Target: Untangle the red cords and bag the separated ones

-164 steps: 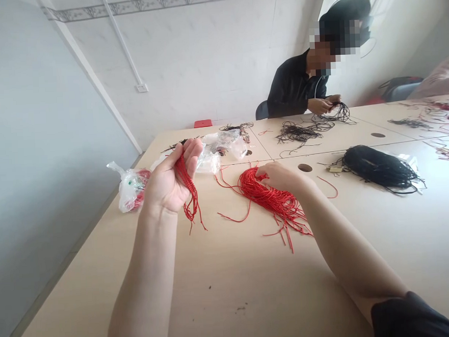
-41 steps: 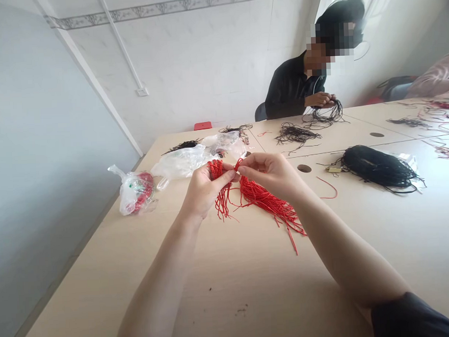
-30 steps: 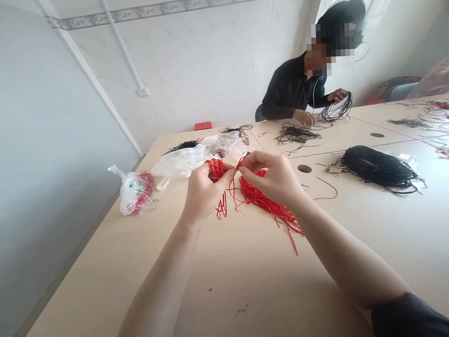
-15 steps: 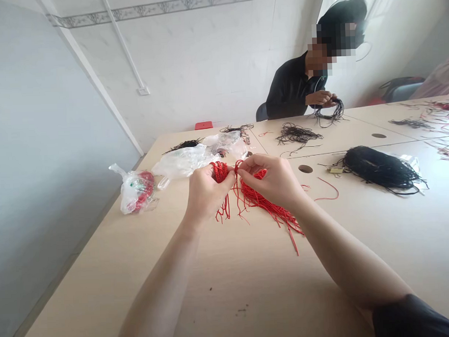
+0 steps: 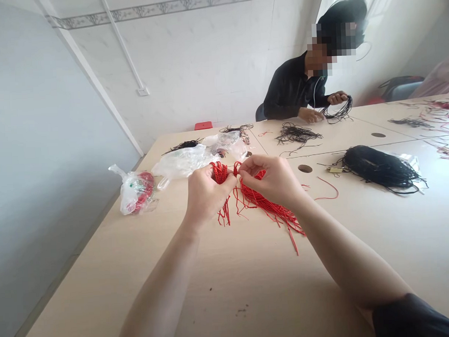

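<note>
My left hand (image 5: 209,192) is closed around a looped bundle of red cords (image 5: 220,173), whose loose ends hang below the fingers. Close to its right, my right hand (image 5: 267,176) pinches a small looped red cord (image 5: 237,168) between thumb and forefinger; strands of it dangle between the hands. Behind and beneath my right hand, a larger pile of red cords (image 5: 272,203) lies on the table (image 5: 214,296), its ends fanning toward me. The fingertips of both hands are nearly touching.
Clear plastic bags (image 5: 183,162) lie beyond my hands, and another bag with red contents (image 5: 137,193) sits at the left edge. A large black cord bundle (image 5: 379,168) lies right. Across the table, a person (image 5: 291,90) holds black cords (image 5: 338,110). A round hole (image 5: 305,168) pierces the tabletop.
The small red loop between my hands looks more bunched, and its hanging strands have shifted slightly. Across the table, the person's hands have moved apart, one raised with the black cords, the other lower.
</note>
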Demonstrator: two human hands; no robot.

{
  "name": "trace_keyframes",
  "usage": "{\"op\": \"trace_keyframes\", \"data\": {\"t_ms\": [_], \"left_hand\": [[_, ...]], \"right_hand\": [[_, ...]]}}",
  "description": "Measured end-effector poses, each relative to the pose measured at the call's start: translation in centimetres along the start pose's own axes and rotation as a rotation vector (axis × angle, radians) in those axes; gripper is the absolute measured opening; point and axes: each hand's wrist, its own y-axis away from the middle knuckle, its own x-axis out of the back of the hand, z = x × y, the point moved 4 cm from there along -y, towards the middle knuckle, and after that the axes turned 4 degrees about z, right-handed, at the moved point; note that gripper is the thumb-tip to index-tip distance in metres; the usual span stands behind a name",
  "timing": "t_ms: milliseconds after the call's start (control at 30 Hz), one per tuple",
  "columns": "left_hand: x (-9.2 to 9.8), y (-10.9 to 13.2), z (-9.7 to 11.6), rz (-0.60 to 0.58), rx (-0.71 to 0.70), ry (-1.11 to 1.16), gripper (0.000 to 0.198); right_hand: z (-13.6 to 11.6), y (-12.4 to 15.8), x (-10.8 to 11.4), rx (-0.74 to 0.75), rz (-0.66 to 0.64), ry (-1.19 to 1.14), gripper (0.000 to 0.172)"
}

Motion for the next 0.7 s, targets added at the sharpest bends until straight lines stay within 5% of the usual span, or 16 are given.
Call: {"op": "trace_keyframes", "data": {"t_ms": [200,300,400,533,700], "left_hand": [[0.4,-0.1,0.0,0.002,-0.006,-0.04,0.031],[2.2,-1.2,-1.3,0.176,0.021,-0.074,0.026],[3.7,-2.2,-2.3,0.277,0.066,0.145,0.012],[2.8,-2.1,-2.1,0.085,0.162,0.464,0.016],[1.0,-1.1,-1.4,-0.094,0.184,0.478,0.021]], "right_hand": [[-0.1,-0.1,0.2,0.042,0.041,-0.029,0.007],[0.4,-0.6,1.8,-0.014,0.129,-0.097,0.006],[0.5,-0.9,3.6,-0.078,0.207,-0.193,0.007],[-0.1,-0.8,3.3,-0.151,0.072,-0.221,0.007],[0.4,-0.6,1.8,-0.228,-0.08,-0.307,0.01]]}}
